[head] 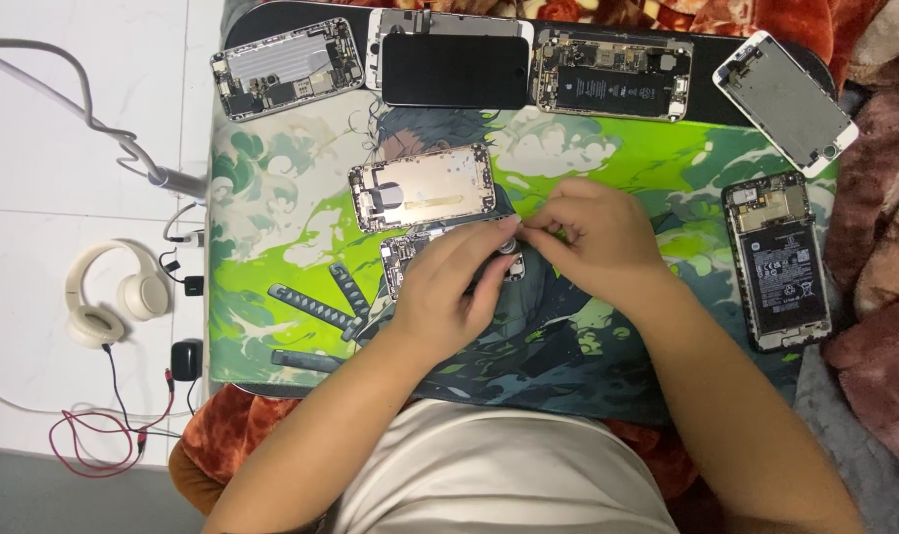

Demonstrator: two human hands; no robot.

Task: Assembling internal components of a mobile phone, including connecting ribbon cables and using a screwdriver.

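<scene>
Small silver part (510, 244) pinched between left hand (447, 295) and right hand (590, 237) fingertips (over the opened phone (402, 257)).

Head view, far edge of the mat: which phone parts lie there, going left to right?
Opened phone body with a silver plate → black screen panel → opened phone with a black battery → white-framed screen lying face down, tilted.
</scene>
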